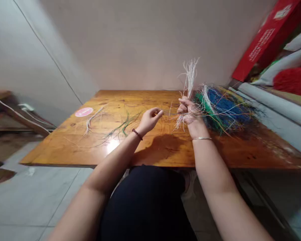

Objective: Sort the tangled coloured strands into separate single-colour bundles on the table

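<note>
A bundle of thin white strands (pixel 190 78), like fine wire, stands upright in my right hand (pixel 187 108), whose fingers are wrapped round its middle. Its tips fan out above the fist and its frayed lower ends stick out below. To the left, above the table, my left hand (pixel 151 119) is closed in a pinch, thumb against the forefinger. Whether a fine strand lies between those fingertips is too small to make out. Close by my right wrist lies a large heap of blue, green, yellow and white strands (pixel 224 107).
On the wooden table (pixel 72 150) lie loose green strands (pixel 125 124), a small pale bunch of strands (pixel 88 123) and a pink round sticker (pixel 84 111). A wall rises behind the table. A red box (pixel 266 36) and bags stand at the right. A wooden stool (pixel 12 110) is at the left.
</note>
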A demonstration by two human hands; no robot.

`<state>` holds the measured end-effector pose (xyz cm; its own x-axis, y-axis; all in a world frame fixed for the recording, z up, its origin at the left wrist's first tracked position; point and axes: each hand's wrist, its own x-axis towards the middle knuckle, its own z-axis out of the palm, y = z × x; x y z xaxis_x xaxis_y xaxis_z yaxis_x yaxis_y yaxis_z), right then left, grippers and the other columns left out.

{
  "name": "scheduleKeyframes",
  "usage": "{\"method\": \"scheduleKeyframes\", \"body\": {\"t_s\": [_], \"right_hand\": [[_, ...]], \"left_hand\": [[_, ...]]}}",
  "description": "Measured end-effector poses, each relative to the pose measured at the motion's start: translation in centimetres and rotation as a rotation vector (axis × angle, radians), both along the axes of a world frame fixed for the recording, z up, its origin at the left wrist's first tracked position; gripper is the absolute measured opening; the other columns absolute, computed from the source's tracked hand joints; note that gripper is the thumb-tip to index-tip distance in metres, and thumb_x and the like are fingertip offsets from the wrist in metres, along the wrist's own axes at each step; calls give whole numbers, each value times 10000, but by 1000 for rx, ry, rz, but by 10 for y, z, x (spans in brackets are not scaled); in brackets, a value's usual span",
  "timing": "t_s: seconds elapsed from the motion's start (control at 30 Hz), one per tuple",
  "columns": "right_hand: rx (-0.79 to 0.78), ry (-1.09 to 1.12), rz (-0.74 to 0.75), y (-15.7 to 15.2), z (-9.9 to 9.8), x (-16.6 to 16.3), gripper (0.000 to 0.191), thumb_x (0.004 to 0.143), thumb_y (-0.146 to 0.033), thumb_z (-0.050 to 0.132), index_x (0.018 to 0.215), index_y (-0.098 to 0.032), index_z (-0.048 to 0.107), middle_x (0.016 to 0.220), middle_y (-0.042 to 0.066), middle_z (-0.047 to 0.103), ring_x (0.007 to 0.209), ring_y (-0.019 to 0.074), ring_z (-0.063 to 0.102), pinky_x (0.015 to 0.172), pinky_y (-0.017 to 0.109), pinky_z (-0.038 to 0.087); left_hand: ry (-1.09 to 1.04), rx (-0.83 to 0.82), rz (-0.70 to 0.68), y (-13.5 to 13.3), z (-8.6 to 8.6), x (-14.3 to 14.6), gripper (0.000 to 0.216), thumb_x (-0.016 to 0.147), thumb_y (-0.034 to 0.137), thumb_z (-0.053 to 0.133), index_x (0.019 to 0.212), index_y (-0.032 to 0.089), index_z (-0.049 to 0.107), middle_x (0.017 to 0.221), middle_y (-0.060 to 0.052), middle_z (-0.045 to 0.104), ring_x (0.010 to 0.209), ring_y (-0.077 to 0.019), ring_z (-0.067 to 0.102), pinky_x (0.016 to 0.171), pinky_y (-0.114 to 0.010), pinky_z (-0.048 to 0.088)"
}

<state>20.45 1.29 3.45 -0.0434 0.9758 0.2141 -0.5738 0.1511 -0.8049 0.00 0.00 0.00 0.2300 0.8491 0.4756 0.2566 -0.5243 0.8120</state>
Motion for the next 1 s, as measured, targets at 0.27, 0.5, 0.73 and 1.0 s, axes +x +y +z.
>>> {"method": "scheduleKeyframes", "body": {"t_s": [0.27,0.5,0.73,1.0], "right_hand": [[-10,-1,-39,-3,4,-2,661,676,-75,781,713,-200,133,550,-98,149,399,34,119,352,219,206],[-58,77,-9,-2,3,1,664,656,-68,763,727,-205,117,529,-122,142,388,13,112,348,170,204],[-63,71,-19,-3,4,0,656,655,-74,753,729,-212,116,519,-127,145,388,13,110,347,166,208],[-86,91,-6,1,2,2,684,637,-74,773,728,-207,109,510,-130,135,383,11,105,336,163,190]], "left_hand": [[-344,-361,-77,-9,11,-2,246,874,410,685,840,173,631,811,-8,572,602,-71,396,504,-179,261],[-489,-473,-84,-8,12,-6,212,861,378,736,852,194,631,998,-23,641,649,-59,458,485,-131,273],[-566,-495,-71,-7,13,-6,230,920,402,682,870,183,635,1093,-58,701,648,-56,471,472,-121,275],[-681,-522,-7,-3,14,-8,224,919,402,693,875,190,638,1017,-23,687,568,-35,420,443,-113,280]]}}
